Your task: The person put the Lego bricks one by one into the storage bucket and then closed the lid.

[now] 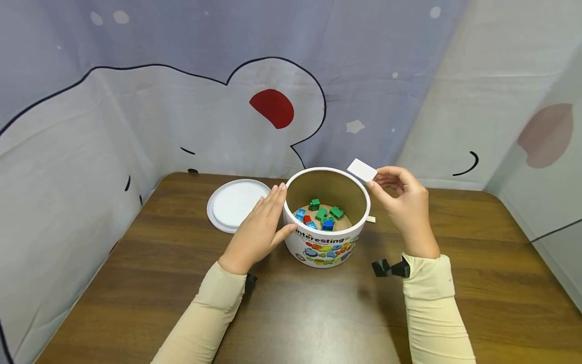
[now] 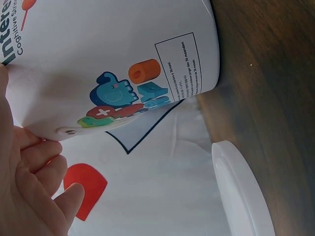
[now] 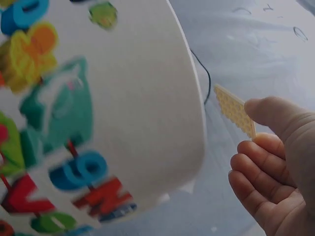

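A white bucket (image 1: 313, 247) printed with colourful pictures stands upright on the table, its top uncovered. Green, blue and red toy building bricks (image 1: 321, 214) lie on its bottom. Against the bucket's left side rests my left hand (image 1: 256, 227), fingers straight near the rim and thumb at the front wall. My right hand (image 1: 404, 202) pinches a small flat building plate (image 1: 362, 170) between thumb and fingers, just beyond the bucket's right rim. In the right wrist view rows of studs show on the cream-coloured plate (image 3: 235, 113).
A round white lid (image 1: 238, 205) lies on the wooden table (image 1: 327, 313) to the left of the bucket. A small cream piece (image 1: 371, 219) shows at the bucket's right side. Behind the table hangs a patterned cloth (image 1: 204, 116).
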Tool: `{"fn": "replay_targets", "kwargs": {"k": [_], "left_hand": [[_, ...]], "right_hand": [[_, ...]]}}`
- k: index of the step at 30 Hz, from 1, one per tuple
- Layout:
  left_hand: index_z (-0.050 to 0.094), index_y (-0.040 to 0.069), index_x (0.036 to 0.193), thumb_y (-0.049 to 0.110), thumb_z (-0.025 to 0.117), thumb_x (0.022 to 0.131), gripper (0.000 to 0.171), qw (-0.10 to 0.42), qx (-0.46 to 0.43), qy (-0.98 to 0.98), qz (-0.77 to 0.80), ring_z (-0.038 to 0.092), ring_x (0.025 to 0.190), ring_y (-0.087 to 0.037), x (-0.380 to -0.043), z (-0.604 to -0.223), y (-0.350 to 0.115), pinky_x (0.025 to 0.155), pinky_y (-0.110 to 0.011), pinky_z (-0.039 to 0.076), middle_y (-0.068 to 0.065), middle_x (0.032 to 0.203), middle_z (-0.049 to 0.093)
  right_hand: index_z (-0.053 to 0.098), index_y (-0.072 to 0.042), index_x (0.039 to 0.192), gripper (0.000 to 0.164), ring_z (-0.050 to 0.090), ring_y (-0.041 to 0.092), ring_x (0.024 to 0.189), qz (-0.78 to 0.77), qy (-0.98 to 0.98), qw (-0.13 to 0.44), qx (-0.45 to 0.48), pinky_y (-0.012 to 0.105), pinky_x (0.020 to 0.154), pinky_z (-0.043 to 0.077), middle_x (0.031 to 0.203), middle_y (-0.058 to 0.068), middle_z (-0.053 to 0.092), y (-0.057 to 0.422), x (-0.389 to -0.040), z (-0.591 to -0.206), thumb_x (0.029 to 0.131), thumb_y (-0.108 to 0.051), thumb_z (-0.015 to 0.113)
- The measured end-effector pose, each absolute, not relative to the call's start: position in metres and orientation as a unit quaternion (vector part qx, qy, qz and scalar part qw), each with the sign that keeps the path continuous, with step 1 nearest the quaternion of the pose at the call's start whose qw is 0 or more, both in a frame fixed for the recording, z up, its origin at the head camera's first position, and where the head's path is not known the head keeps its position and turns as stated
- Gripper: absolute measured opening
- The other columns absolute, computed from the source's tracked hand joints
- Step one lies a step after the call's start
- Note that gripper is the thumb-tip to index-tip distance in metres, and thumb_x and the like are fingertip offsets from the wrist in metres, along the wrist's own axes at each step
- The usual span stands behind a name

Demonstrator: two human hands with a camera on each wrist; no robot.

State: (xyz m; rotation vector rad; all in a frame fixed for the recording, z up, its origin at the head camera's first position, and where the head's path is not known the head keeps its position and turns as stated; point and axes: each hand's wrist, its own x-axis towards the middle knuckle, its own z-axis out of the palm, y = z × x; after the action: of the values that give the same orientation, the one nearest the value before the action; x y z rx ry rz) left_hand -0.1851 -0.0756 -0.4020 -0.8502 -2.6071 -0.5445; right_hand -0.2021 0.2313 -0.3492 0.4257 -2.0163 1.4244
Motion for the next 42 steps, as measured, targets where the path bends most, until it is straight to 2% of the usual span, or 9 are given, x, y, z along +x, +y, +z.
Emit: {"fn": "replay_targets", "kwargs": {"k": [5, 10, 13, 20, 26, 29, 33, 38, 42], "left_hand": [[0.022, -0.001, 0.16, 0.044, 0.06, 0.102, 0.082, 0.173, -0.302, -0.918, -0.193, 0.022, 0.153, -0.026, -0.186, -0.403, -0.075, 0.121, -0.051, 0.026, -0.015, 0.165, 0.025], [0.022, -0.001, 0.16, 0.044, 0.06, 0.101, 0.083, 0.175, -0.303, -0.917, -0.189, 0.021, 0.153, -0.026, -0.186, -0.405, -0.073, 0.121, -0.052, 0.027, -0.015, 0.165, 0.025], [0.023, -0.001, 0.16, 0.044, 0.061, 0.101, 0.083, 0.174, -0.303, -0.918, -0.188, 0.021, 0.153, -0.026, -0.186, -0.406, -0.071, 0.121, -0.05, 0.025, -0.015, 0.165, 0.025], [0.024, -0.002, 0.159, 0.044, 0.061, 0.101, 0.083, 0.174, -0.303, -0.918, -0.19, 0.023, 0.153, -0.027, -0.186, -0.406, -0.068, 0.121, -0.051, 0.027, -0.016, 0.165, 0.027], [0.022, -0.002, 0.16, 0.044, 0.06, 0.102, 0.083, 0.172, -0.303, -0.918, -0.192, 0.023, 0.153, -0.027, -0.186, -0.406, -0.068, 0.121, -0.051, 0.027, -0.015, 0.165, 0.026], [0.023, -0.001, 0.16, 0.044, 0.059, 0.102, 0.082, 0.171, -0.301, -0.918, -0.194, 0.023, 0.153, -0.026, -0.186, -0.406, -0.068, 0.121, -0.05, 0.026, -0.015, 0.165, 0.026], [0.023, -0.001, 0.16, 0.044, 0.059, 0.102, 0.082, 0.171, -0.301, -0.919, -0.191, 0.022, 0.153, -0.026, -0.186, -0.407, -0.066, 0.121, -0.049, 0.026, -0.015, 0.165, 0.027], [0.024, -0.002, 0.159, 0.043, 0.06, 0.102, 0.081, 0.175, -0.304, -0.917, -0.188, 0.023, 0.153, -0.027, -0.188, -0.407, -0.065, 0.121, -0.05, 0.027, -0.015, 0.164, 0.027], [0.025, -0.003, 0.159, 0.043, 0.061, 0.101, 0.082, 0.178, -0.307, -0.916, -0.189, 0.024, 0.153, -0.027, -0.188, -0.407, -0.065, 0.12, -0.051, 0.028, -0.016, 0.164, 0.027]], "right_hand": [[0.066, 0.012, 0.106, 0.025, 0.065, 0.005, 0.086, 0.518, -0.781, 0.301, 0.178, 0.015, 0.08, 0.053, 0.095, 0.02, 0.07, 0.22, -0.203, -0.353, 0.084, 0.007, 0.078], [0.069, 0.006, 0.104, 0.025, 0.067, 0.014, 0.083, 0.468, -0.811, 0.301, 0.183, 0.017, 0.074, 0.053, 0.092, 0.016, 0.073, 0.211, -0.204, -0.357, 0.083, 0.002, 0.082], [0.069, 0.004, 0.104, 0.026, 0.07, 0.022, 0.083, 0.435, -0.833, 0.29, 0.182, 0.022, 0.075, 0.054, 0.091, 0.013, 0.073, 0.204, -0.205, -0.358, 0.082, -0.001, 0.083], [0.068, 0.006, 0.107, 0.027, 0.07, 0.031, 0.089, 0.389, -0.879, 0.204, 0.185, 0.044, 0.082, 0.059, 0.097, 0.018, 0.071, 0.189, -0.207, -0.353, 0.086, -0.006, 0.081], [0.067, 0.006, 0.109, 0.027, 0.07, 0.031, 0.094, 0.342, -0.915, 0.12, 0.175, 0.044, 0.086, 0.058, 0.103, 0.018, 0.071, 0.176, -0.216, -0.343, 0.091, -0.012, 0.077], [0.065, 0.008, 0.119, 0.035, 0.07, 0.032, 0.097, 0.327, -0.926, 0.096, 0.163, 0.045, 0.088, 0.057, 0.107, 0.02, 0.072, 0.173, -0.218, -0.34, 0.093, -0.014, 0.076], [0.063, 0.008, 0.126, 0.041, 0.07, 0.033, 0.097, 0.33, -0.921, 0.131, 0.159, 0.045, 0.088, 0.057, 0.108, 0.021, 0.071, 0.176, -0.217, -0.342, 0.093, -0.013, 0.074], [0.071, 0.006, 0.109, 0.021, 0.069, 0.031, 0.087, 0.352, -0.89, 0.237, 0.169, 0.043, 0.08, 0.058, 0.096, 0.018, 0.07, 0.19, -0.213, -0.345, 0.092, -0.006, 0.072], [0.073, 0.005, 0.101, 0.013, 0.066, 0.027, 0.08, 0.366, -0.866, 0.303, 0.156, 0.03, 0.073, 0.055, 0.089, 0.015, 0.069, 0.201, -0.211, -0.347, 0.09, -0.003, 0.07]]}}
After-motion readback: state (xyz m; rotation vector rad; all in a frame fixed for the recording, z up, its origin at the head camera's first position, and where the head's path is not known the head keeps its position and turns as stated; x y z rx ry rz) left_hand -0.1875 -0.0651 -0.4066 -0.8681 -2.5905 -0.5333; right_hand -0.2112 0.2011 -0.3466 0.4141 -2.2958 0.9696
